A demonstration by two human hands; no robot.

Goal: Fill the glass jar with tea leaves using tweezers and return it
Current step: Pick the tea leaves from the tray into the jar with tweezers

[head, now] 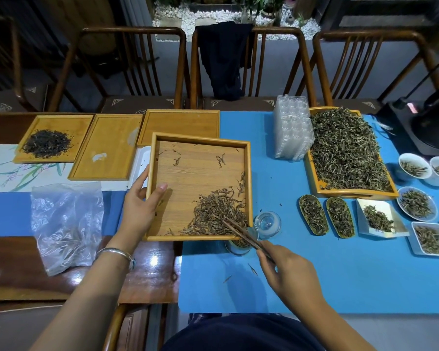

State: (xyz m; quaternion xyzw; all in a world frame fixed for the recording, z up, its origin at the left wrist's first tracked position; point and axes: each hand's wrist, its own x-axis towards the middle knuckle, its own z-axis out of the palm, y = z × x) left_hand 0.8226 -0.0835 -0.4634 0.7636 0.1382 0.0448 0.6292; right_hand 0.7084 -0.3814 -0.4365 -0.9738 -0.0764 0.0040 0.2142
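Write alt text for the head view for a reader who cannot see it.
A person's right hand works wooden tweezers in a pile of brown tea leaves at the near right corner of a square wooden tray, above a small glass jar on the blue mat. The left hand grips the tray's left edge. More trays and dishes of tea surround it.

Glass jar just before tray, lid right.
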